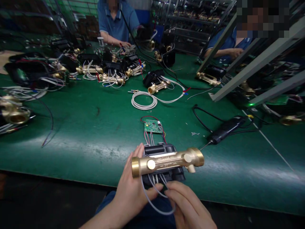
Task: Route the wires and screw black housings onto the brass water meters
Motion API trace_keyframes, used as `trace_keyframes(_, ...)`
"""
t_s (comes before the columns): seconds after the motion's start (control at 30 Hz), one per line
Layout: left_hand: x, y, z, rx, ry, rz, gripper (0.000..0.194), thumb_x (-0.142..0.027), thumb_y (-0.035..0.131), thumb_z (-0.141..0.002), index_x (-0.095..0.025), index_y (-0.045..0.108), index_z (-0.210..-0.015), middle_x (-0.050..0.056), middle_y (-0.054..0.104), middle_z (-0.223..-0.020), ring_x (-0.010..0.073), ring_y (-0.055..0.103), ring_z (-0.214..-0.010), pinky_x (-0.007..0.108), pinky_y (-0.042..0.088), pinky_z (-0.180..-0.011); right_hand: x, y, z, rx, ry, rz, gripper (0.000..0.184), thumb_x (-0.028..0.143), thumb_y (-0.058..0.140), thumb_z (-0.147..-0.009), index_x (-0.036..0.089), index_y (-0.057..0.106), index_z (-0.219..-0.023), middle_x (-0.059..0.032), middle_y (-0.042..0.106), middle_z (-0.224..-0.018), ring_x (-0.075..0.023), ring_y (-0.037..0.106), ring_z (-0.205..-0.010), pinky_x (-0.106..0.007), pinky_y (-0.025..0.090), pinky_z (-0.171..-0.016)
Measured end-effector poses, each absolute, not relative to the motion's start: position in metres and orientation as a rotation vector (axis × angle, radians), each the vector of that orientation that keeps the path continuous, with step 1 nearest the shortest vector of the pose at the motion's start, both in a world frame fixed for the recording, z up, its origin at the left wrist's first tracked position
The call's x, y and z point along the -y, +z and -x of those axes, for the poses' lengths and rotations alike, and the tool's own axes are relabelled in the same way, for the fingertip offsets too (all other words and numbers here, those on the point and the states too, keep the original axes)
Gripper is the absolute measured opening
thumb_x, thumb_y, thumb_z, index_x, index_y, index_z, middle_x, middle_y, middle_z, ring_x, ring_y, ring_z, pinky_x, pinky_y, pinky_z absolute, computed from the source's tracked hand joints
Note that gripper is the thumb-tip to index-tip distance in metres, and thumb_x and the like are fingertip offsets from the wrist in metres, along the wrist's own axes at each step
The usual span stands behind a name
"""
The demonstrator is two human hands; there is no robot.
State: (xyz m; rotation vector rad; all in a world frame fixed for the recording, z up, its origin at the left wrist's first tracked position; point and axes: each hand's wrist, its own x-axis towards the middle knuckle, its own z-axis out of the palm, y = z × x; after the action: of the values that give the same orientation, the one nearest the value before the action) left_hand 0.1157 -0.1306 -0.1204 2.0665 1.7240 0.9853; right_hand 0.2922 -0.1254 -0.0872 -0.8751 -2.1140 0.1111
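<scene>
Wires run through, circuit board outside its housing

The unit in hand seems partly assembled. Its brass pipe [166, 163] lies across the black housing [175, 176], held over the near edge of the green table [95, 140]. The person's left hand [132, 187] grips the housing at the pipe's left end, thumb reaching below the pipe. The right hand [188, 203], below the pipe, has thumb and fingertips drawn together, apparently pinching the grey cables [164, 213] that loop there.

Joining pipe and housing looks done, and wires already link the housing to the circuit board [152, 126]. That board lies bare on the table beyond the pipe, so enclosing and fastening it appear left. Loose screws [194, 133] lie beyond the pipe's right end; the power screwdriver [225, 129], to their right, is in neither hand. Whether every cable is seated cannot be told.
</scene>
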Motion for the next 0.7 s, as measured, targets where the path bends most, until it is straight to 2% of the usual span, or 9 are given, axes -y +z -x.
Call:
trace_keyframes(0.07,0.130,-0.121,-0.116,-1.721,1.004,-2.078,0.102,-0.046,0.068,-0.076,-0.019,0.003,-0.149,0.022,0.034,-0.145,0.0378,0.039,-0.132,0.056,0.041,-0.103,0.125,-0.085,-0.290,2.112,0.119,0.850,0.020,0.011,0.042,-0.098,0.015,0.061,-0.093,-0.0081,0.071,-0.082,-0.0146,0.070,-0.077,-0.021,0.058,-0.074)
trace_keyframes(0.2,0.131,-0.119,-0.116,-1.724,0.985,-2.033,0.096,-0.048,0.064,-0.079,-0.019,0.005,-0.149,0.021,0.034,-0.145,0.0367,0.038,-0.133,0.056,0.040,-0.104,0.118,-0.079,-0.293,2.236,0.134,0.776,0.028,0.011,0.035,-0.099,0.014,0.062,-0.090,-0.0068,0.071,-0.076,-0.0148,0.070,-0.068,-0.021,0.059,-0.065)
trace_keyframes(0.37,0.135,-0.116,-0.114,-1.722,0.926,-1.983,0.091,-0.041,0.062,-0.082,-0.023,0.003,-0.149,0.017,0.030,-0.149,0.0342,0.033,-0.137,0.056,0.037,-0.107,0.117,-0.088,-0.300,2.359,0.120,0.688,0.036,0.010,0.028,-0.100,0.011,0.063,-0.092,-0.0062,0.071,-0.072,-0.0152,0.069,-0.064,-0.023,0.059,-0.064)
trace_keyframes(0.53,0.134,-0.120,-0.115,-1.733,0.947,-1.980,0.100,-0.055,0.066,-0.077,-0.022,0.005,-0.149,0.018,0.033,-0.148,0.0351,0.037,-0.134,0.055,0.039,-0.106,0.115,-0.090,-0.297,2.322,0.108,0.707,0.038,0.011,0.028,-0.101,0.012,0.064,-0.087,-0.0052,0.069,-0.068,-0.0147,0.067,-0.062,-0.023,0.058,-0.064)
trace_keyframes(0.7,0.131,-0.122,-0.122,-1.895,0.965,-2.037,0.100,-0.039,0.069,-0.069,-0.019,0.010,-0.148,0.018,0.043,-0.140,0.0353,0.047,-0.126,0.053,0.047,-0.099,0.110,-0.093,-0.296,2.342,0.192,0.664,0.035,0.010,0.032,-0.100,0.011,0.065,-0.088,-0.0043,0.068,-0.067,-0.0138,0.066,-0.060,-0.020,0.057,-0.064)
